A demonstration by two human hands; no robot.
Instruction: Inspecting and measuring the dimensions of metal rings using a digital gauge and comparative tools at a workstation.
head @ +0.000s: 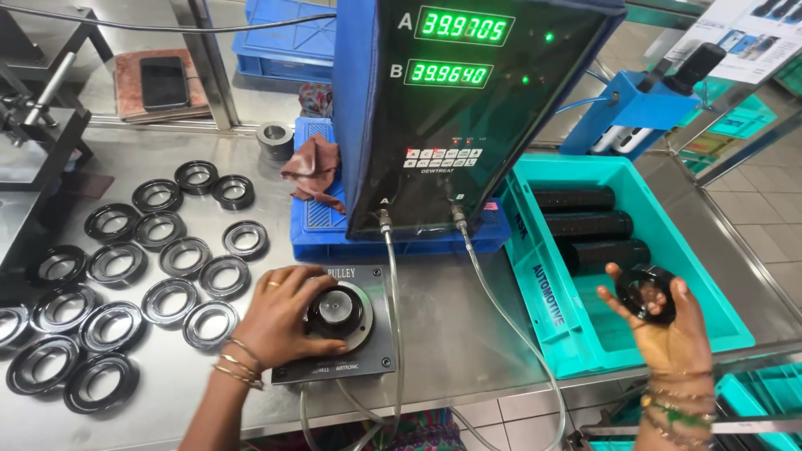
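Observation:
My left hand (280, 321) grips a black ring-shaped part (336, 311) seated on the round plug of a grey gauge block (368, 359) at the table's front. My right hand (668, 330) is raised palm up over the teal bin (576, 334) and holds another black ring (645, 292) in its fingers. Two hoses run from the gauge block up to a tall black readout unit (468, 108) with two green number displays.
Several black rings (159, 267) lie in rows on the steel table at left. The teal bin holds stacked black rings in rolls (585, 225). A blue crate (317, 225) with a brown cloth (315, 167) supports the readout. A phone on a notebook (163, 83) lies at the far left.

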